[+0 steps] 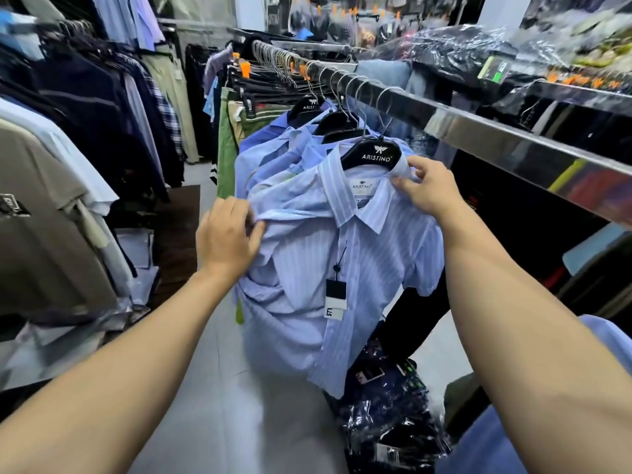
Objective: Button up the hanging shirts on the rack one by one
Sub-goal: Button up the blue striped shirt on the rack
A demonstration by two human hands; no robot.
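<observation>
A light blue striped shirt (362, 268) hangs at the front of the steel rail (478, 131) on a black hanger (371, 155). Its collar lies folded down and a black and white price tag (336, 299) dangles on its front. My left hand (227, 237) pinches a fold of fabric at the shirt's left shoulder. At the right collar edge, beside the hanger, my right hand (427, 193) grips the cloth. Behind it hang several more blue shirts (273, 148) on similar hangers.
Dark and grey garments (68, 148) hang on a rack along the left. Green and khaki trousers (232, 131) hang further down the rail. Plastic-wrapped dark clothes (393, 422) are piled on the floor under the rail, with bagged stock on a shelf (478, 53) above. A pale floor aisle (222, 388) runs between the racks.
</observation>
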